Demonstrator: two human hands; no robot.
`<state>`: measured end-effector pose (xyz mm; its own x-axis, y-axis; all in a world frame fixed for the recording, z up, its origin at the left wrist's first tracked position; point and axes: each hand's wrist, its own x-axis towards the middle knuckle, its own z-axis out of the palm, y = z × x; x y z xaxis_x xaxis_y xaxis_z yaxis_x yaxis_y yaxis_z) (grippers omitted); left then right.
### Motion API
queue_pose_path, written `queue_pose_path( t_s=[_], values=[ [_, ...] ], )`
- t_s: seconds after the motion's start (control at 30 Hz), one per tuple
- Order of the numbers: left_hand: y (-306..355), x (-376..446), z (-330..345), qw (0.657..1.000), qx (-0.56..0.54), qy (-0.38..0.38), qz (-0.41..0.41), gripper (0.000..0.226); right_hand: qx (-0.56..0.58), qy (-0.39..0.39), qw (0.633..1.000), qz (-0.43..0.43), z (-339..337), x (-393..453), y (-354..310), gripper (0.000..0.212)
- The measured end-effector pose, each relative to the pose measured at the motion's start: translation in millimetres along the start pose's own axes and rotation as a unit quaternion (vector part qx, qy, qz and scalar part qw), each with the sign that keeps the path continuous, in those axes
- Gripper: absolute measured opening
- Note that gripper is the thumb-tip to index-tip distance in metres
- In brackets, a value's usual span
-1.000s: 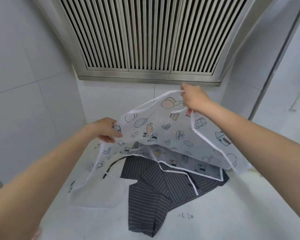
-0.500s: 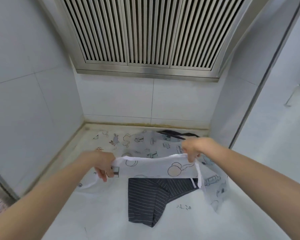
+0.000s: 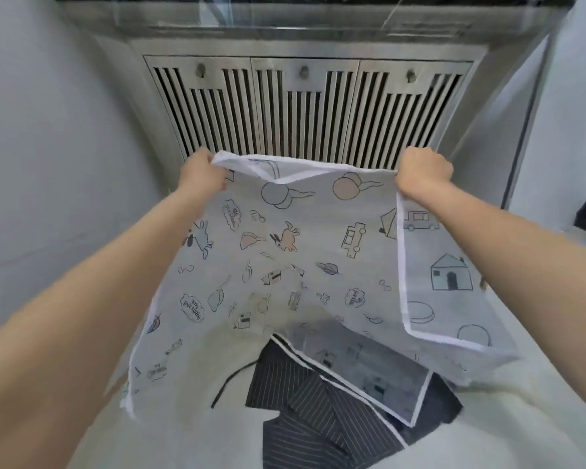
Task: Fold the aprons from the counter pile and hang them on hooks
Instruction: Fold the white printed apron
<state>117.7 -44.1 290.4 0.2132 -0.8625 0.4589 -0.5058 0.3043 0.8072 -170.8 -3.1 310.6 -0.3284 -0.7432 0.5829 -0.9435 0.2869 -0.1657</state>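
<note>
While the two forearms reach forward from the bottom corners of the view, the nearest thing between them is a dark pinstriped apron, lying crumpled on the white counter with a dark strap curling off its left side. Over its upper right part lies the lower end of the printed apron, a thin, pale cloth with white edging and small drawings (houses, cars, rabbits, balloons). That cloth rises from the counter and is held up spread between both hands, its right side folded forward so a flap with a house drawing hangs below the right wrist. Further out, the left hand has its fingers curled round the top left corner of the printed apron, and the right hand is clenched on the top right corner, the top hem sagging slightly between them. Behind the hands stands a steel range hood with three slatted filter panels, flanked by pale tiled walls.
</note>
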Motion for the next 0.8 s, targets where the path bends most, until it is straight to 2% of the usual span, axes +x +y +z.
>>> queue_pose_path(
  t_s=[0.1,0.2,0.3,0.37,0.4,0.47,0.53,0.63,0.73,0.8],
  values=[
    [12,7,-6,0.997,0.075,-0.001,0.021,0.006,-0.012,-0.091,0.996,0.0,-23,14,1,0.014],
    [6,6,-1,0.994,0.105,-0.029,-0.006,0.008,-0.007,-0.185,0.983,0.017,-16,19,-1,0.008],
    [-11,9,6,0.99,0.114,-0.074,-0.04,0.013,0.114,-0.239,0.963,0.059,15,26,7,0.012],
    [-23,11,11,0.985,0.124,-0.111,-0.048,0.017,0.162,-0.238,0.956,0.064,35,26,13,0.009],
    [-27,13,16,0.982,0.131,-0.125,-0.05,0.018,0.167,-0.231,0.956,0.073,47,29,15,0.004],
    [-40,18,28,0.98,0.116,-0.15,-0.057,0.025,0.209,-0.203,0.951,0.101,69,33,19,0.015],
    [-45,23,43,0.984,0.033,-0.157,-0.075,0.031,0.262,-0.147,0.948,0.104,85,43,21,0.023],
    [-27,44,61,0.986,-0.109,-0.107,-0.074,0.025,0.366,-0.046,0.925,0.091,79,63,22,0.022],
    [14,64,65,0.976,-0.216,-0.034,-0.008,0.012,0.477,0.067,0.872,0.084,31,76,16,0.026],
    [40,70,63,0.969,-0.244,-0.003,0.033,0.019,0.502,0.136,0.852,0.056,1,79,13,0.023]
  ],
)
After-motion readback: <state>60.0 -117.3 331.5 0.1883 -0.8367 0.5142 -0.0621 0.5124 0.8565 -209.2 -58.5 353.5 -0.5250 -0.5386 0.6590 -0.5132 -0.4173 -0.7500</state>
